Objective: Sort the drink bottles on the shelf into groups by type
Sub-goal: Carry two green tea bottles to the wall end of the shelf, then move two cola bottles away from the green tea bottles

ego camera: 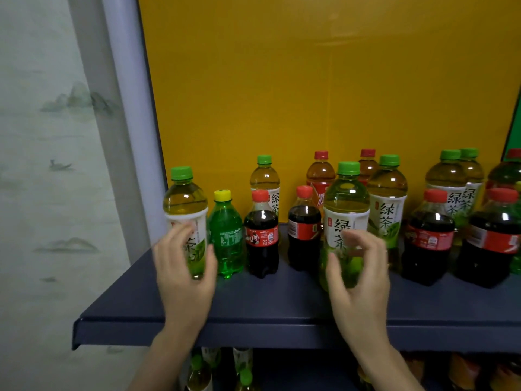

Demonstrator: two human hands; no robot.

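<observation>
Mixed drink bottles stand on a dark blue shelf [282, 309]. My left hand [183, 277] grips a green-capped green tea bottle [184, 198] at the shelf's left end, fingers on its left side and thumb on its right. My right hand [358, 280] curls round a second green tea bottle [346, 198] near the front middle. Between them stand a small green Sprite bottle [225, 235] and two red-capped cola bottles [261, 235] [304, 230]. More green tea bottles [387, 193] [446, 176], a red-capped amber tea bottle [320, 173] and two colas [430, 238] [492, 241] stand behind and to the right.
A yellow back panel [310, 80] closes the shelf behind the bottles. A pale upright post [127, 136] bounds the left end, with a painted wall beyond. The lower shelf holds more bottles [242, 368]. A bare strip of shelf runs along the front edge.
</observation>
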